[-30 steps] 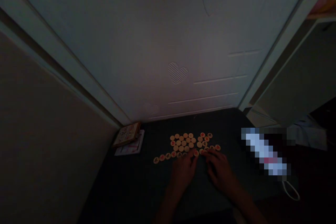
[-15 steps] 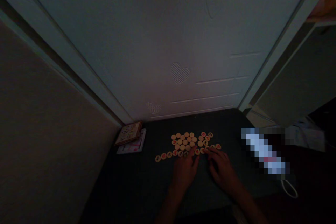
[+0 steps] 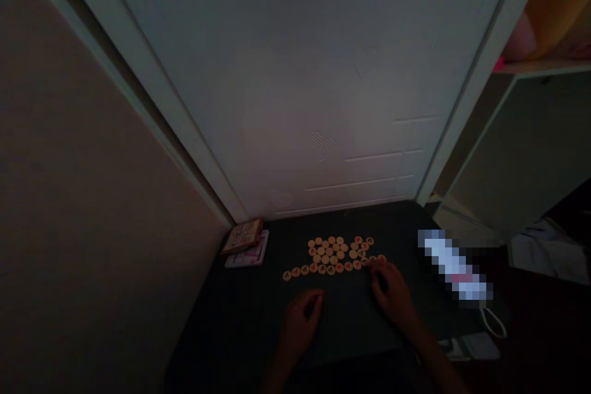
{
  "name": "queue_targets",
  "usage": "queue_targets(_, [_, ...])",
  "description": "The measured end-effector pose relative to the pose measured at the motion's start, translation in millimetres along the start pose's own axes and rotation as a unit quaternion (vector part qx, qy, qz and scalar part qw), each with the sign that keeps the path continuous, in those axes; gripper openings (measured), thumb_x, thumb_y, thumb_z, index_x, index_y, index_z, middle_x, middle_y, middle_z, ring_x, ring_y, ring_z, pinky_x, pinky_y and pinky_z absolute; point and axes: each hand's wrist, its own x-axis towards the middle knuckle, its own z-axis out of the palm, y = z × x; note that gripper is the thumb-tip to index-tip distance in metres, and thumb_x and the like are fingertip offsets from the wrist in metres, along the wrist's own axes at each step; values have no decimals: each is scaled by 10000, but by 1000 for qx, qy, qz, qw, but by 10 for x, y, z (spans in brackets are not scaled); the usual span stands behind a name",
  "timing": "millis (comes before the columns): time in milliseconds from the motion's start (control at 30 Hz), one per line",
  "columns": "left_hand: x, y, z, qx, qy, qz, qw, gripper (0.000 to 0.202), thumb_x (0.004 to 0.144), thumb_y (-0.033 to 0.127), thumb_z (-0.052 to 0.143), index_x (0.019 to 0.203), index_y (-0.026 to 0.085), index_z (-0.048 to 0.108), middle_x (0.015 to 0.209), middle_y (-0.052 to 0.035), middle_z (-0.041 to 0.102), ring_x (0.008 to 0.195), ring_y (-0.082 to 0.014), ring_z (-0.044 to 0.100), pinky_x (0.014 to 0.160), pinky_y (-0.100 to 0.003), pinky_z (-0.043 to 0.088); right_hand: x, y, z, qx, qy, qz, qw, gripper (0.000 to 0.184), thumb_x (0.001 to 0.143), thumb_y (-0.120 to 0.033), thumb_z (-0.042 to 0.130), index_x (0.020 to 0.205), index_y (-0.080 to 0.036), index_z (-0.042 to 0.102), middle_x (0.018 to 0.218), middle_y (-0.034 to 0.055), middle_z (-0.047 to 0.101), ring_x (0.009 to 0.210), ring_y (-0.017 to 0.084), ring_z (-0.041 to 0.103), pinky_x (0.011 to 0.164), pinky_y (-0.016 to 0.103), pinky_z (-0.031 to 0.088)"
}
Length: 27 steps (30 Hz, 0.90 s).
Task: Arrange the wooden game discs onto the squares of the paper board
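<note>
Lining up marked discs in a long row (image 3: pixel 331 269) looks to us like the step in hand; the row crosses the worktop (image 3: pixel 258 308) in front of a cluster of mostly blank-faced discs (image 3: pixel 329 252), with a smaller mixed group (image 3: pixel 364 246) just beside it on the right. Our right hand (image 3: pixel 392 292) reaches to the right end of the row, fingers bent and fingertips at the discs; its grip looks narrow, though we cannot tell whether it pinches one or only touches. Our left hand (image 3: pixel 300 318) sits on the near side of the row, apart from every disc, thumb and fingers curled round a small gap with the tips close together; whether anything is held there we cannot tell. The next move, we judge, calls for light fingertip control, so that neighbours in the row are not nudged aside.

Our surface is dark and dimly lit; a brown flat box or book (image 3: pixel 244 236) lies partly over a pale one (image 3: pixel 258 257) at its far left corner; behind rises a pale panel (image 3: pixel 277 74) bearing a ribbed heart (image 3: pixel 322 146); at the right we see a white cord loop (image 3: pixel 494 323) beside something pixelated.
</note>
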Motion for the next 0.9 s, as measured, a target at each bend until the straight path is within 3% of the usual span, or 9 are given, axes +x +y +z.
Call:
queue_targets(267, [-5,-65,-63,53,14,6,998,326,981,399,486,1053,220,748,977,-51,792,858,-196,740,820,-316,583,22,-33,-64,18,-8,1,1000,135,937,-258,553,1033,-233,645,1090,86,710,1047,268,643,938,448,528])
queue_targets(467, [145,-117,-5,79,10,6,997,280,958,375,521,1042,247,755,748,-6,749,670,-170,699,665,-258,514,16,-4,-34,10,0,2,1000,145,950,-295,551,1027,-243,662,1045,86,721,995,270,664,907,445,546])
queue_targets(900, [155,-115,-22,67,15,-11,998,304,977,382,487,1031,239,749,714,8,719,637,-147,667,623,-233,457,4,37,-12,-15,10,12,1000,205,970,-385,554,1021,-234,684,1005,81,730,942,254,687,853,415,566])
